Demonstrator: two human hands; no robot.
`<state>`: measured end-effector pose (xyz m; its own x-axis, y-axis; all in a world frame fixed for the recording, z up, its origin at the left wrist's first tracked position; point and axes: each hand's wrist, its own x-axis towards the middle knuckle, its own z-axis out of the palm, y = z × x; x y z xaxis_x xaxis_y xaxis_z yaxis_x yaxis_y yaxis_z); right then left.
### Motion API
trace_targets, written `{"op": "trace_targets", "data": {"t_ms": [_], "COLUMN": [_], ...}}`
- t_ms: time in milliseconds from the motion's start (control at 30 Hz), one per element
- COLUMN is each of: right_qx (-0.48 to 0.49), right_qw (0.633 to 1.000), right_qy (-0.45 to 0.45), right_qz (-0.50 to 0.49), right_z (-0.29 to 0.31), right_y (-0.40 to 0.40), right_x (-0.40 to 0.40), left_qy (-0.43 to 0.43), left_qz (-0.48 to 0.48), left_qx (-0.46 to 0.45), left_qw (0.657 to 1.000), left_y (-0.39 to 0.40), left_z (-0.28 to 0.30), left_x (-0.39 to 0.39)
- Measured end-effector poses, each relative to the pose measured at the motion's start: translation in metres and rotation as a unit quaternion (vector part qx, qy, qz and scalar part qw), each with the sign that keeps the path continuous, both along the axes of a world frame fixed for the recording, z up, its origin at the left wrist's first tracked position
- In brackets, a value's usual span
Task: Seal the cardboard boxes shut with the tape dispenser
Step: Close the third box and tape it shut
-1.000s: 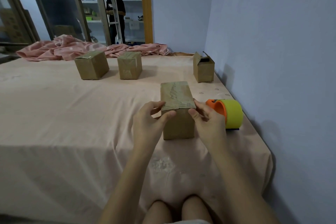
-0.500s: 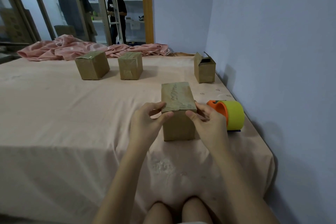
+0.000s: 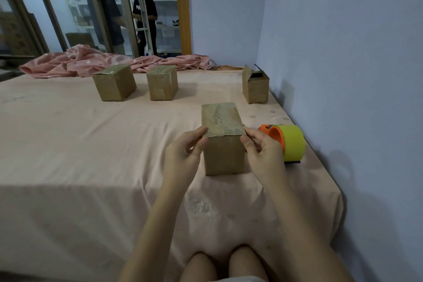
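Near box: the cardboard box (image 3: 223, 142) stands on the bed (image 3: 91, 144) right in front of you, toward its right side, long side running away from you. Clear tape covers its top and folds a little way over the near top edge.
Your left hand: the left hand (image 3: 183, 153) is at the box's near left corner; its fingers (image 3: 196, 135) curl onto the top edge and the thumb lies against the front face, so you are pinching the taped corner.
Your right hand: the right hand (image 3: 263, 151) mirrors it at the near right corner, fingers curled round that edge and thumb on the front face, gripping the box.
Tape dispenser: the orange tape dispenser (image 3: 283, 142), carrying a yellow-green roll, lies on the bed just to the right of your right hand and the box, near the wall (image 3: 343, 52). Neither hand touches it.
Other boxes: two closed boxes (image 3: 114, 82) (image 3: 162, 86) stand side by side farther back on the left. An open box (image 3: 255, 87) with raised flaps stands at the back right, close to the wall.
Back of the bed: a crumpled pink blanket (image 3: 103, 64) lies along the far edge.
Background: a person in dark clothes (image 3: 145, 18) stands beyond the bed, by some shelves.
Foreground: your knees (image 3: 224, 263) show at the bottom, against the near edge of the bed.
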<state>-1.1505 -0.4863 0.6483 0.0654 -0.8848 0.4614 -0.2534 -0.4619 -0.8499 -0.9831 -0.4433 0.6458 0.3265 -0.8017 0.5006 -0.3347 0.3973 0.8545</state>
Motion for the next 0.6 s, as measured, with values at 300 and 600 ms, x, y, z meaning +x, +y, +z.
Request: {"op": "trace_targets", "data": {"t_ms": [300,600], "right_qx": [0.058,0.023], "right_qw": [0.998,1.0], "right_qy": [-0.015,-0.015], "right_qz": [0.03,0.0], "right_z": [-0.028,-0.031], "right_y": [0.022,0.031], "right_x": [0.012,0.019], "left_qy": [0.117,0.096], "left_qz": [-0.09,-0.04], "left_qx": [0.044,0.052], "left_qw": [0.988,0.993], "left_y": [0.01,0.004], "left_z": [-0.026,-0.041], "left_x": [-0.04,-0.04]}}
